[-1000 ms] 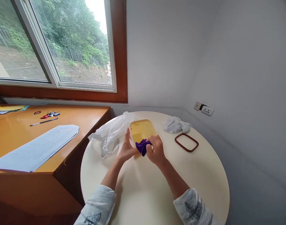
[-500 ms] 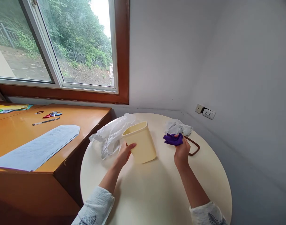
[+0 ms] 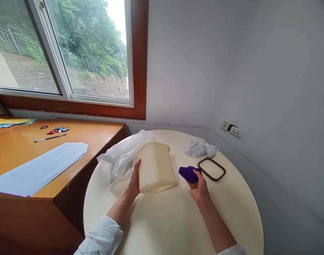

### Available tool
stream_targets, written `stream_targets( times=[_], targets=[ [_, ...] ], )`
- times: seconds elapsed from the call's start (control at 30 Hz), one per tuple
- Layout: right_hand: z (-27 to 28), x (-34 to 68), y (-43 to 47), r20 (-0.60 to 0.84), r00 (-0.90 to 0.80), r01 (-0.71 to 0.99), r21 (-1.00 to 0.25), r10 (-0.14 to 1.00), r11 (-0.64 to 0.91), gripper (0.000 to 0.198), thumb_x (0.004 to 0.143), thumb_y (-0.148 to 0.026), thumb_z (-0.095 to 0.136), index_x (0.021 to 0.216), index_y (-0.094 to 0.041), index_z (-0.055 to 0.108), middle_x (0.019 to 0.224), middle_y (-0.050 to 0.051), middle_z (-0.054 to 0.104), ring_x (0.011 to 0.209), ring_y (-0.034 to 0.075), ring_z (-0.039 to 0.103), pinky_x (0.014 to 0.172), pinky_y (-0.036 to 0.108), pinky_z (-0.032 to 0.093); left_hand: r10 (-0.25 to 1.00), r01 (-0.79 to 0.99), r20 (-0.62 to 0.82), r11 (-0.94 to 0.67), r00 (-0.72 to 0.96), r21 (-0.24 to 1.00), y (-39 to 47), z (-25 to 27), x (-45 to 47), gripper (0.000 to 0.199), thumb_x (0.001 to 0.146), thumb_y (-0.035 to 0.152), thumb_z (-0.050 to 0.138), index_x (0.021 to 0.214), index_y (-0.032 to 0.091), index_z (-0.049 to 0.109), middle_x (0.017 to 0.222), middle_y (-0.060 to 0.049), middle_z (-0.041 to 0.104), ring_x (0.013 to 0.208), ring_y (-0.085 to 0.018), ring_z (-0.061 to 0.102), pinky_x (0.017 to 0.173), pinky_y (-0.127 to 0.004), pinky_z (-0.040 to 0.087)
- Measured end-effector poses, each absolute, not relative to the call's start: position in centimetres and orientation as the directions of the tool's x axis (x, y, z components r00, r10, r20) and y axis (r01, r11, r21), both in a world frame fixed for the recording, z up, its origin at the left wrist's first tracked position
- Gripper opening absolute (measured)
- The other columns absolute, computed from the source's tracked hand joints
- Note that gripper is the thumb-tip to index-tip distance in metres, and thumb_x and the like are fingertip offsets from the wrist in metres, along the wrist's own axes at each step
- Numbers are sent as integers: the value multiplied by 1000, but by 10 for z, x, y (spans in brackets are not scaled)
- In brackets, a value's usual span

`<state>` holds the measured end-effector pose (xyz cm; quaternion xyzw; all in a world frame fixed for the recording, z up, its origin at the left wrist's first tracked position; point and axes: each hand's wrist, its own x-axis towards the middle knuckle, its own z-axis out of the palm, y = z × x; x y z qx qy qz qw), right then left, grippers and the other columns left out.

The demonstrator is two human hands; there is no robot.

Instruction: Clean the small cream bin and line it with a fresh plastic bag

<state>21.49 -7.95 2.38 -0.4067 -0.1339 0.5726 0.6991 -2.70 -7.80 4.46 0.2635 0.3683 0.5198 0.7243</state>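
Observation:
My left hand (image 3: 134,180) grips a cream plastic bin (image 3: 156,168) by its left side, with the bin tilted and its rim facing away from me. Bunched in my right hand (image 3: 200,189) is a purple cloth (image 3: 190,174), held just right of the bin and apart from it. A brown rounded rectangular ring (image 3: 216,179) lies on the round table beyond my right hand. Behind the bin on the left spreads a clear plastic bag (image 3: 124,154). The inside of the bin is hidden from me.
A crumpled whitish plastic bag (image 3: 200,147) lies at the back right of the round cream table (image 3: 172,226). To the left stands a wooden desk (image 3: 103,132) with paper sheets (image 3: 42,170), a pen (image 3: 49,138) and keys (image 3: 58,130). A wall socket (image 3: 236,132) is at the right.
My left hand has turned the bin so its opening now faces away. My right hand has moved down and left with the purple cloth, uncovering more of the brown ring.

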Motion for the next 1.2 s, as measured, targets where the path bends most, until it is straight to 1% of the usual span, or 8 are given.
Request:
stream_targets(
  times=[0.2, 0.37, 0.6, 0.67, 0.77, 0.9, 1.07, 1.2],
  targets=[
    [25, 209, -82, -217, 362, -632, -772, 907, 68, 28, 65, -25, 68, 91, -18, 64, 92, 1, 69, 90, 19, 64, 72, 29, 56, 927, -542, -293, 375, 234, 752, -75, 39, -26, 67, 72, 64, 49, 119, 17, 53, 81, -11, 70, 81, -30, 67, 74, -42, 53],
    [27, 194, -90, -159, 345, -575, -815, 925, 74, 33, 67, -32, 68, 96, -18, 63, 100, 3, 68, 99, 20, 61, 79, 30, 53, 892, -555, -327, 450, 312, 699, -74, 41, -21, 64, 73, 61, 51, 118, 15, 53, 80, -11, 71, 78, -30, 68, 72, -42, 53],
    [26, 179, -98, 24, 381, -388, -903, 924, 183, 37, 72, -35, 63, 105, -18, 62, 106, 4, 66, 104, 20, 58, 93, 33, 44, 875, -558, -356, 484, 328, 674, -77, 44, -16, 59, 76, 57, 49, 114, 13, 55, 78, -12, 71, 74, -29, 68, 70, -42, 54],
    [26, 179, -98, 24, 420, -375, -905, 907, 198, 38, 72, -36, 63, 104, -16, 61, 106, 5, 66, 103, 21, 59, 93, 34, 43, 876, -566, -363, 482, 317, 669, -78, 45, -15, 59, 77, 57, 48, 114, 12, 55, 78, -12, 71, 74, -30, 68, 70, -42, 54],
    [28, 181, -96, -40, 472, -415, -891, 881, 182, 41, 71, -40, 63, 105, -17, 61, 107, 6, 66, 103, 21, 58, 91, 34, 44, 879, -587, -365, 476, 306, 655, -77, 45, -16, 57, 79, 55, 47, 114, 11, 55, 79, -13, 71, 75, -29, 68, 71, -41, 54],
    [30, 183, -95, -98, 456, -443, -887, 885, 130, 42, 71, -41, 62, 106, -19, 60, 112, 5, 64, 109, 22, 55, 89, 32, 44, 915, -638, -321, 402, 245, 657, -75, 44, -15, 53, 81, 49, 49, 116, 10, 53, 83, -13, 70, 77, -28, 68, 74, -40, 54],
    [28, 179, -98, 4, 380, -351, -925, 925, 148, 38, 74, -42, 59, 103, -16, 60, 106, 7, 66, 103, 22, 57, 90, 33, 42, 955, -664, -218, 296, 200, 687, -72, 40, -12, 49, 82, 43, 53, 119, 12, 51, 90, -11, 69, 83, -25, 67, 81, -37, 52],
    [33, 177, -103, 69, 352, -222, -963, 934, 155, 34, 75, -41, 58, 95, -15, 62, 98, 7, 68, 94, 21, 59, 85, 32, 44, 988, -583, -103, 151, 115, 798, -70, 38, -11, 49, 80, 44, 57, 118, 14, 53, 96, -10, 68, 91, -24, 64, 84, -36, 49]
  ],
)
